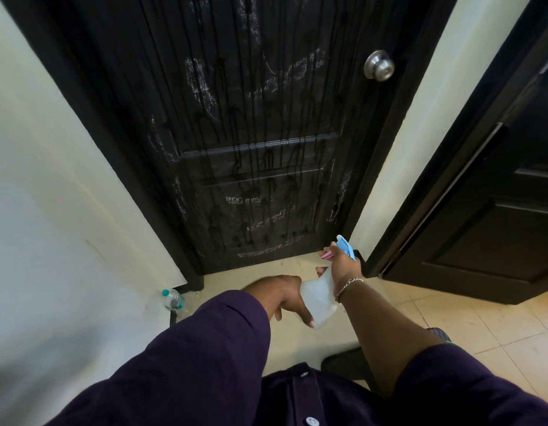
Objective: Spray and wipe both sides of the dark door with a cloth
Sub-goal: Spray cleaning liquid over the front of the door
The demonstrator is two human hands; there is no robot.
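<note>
Head view: the right hand (343,265) grips a spray bottle (320,299) by its neck, low and near the wet dark door (251,133). The left hand (285,296) hangs loose beside it, holding nothing, fingertips partly hidden behind the bottle.

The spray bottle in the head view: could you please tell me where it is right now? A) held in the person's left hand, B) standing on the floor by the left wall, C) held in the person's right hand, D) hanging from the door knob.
C: the right hand grips the neck of the spray bottle with its blue head aimed at the dark door, while the left hand holds nothing.
</note>
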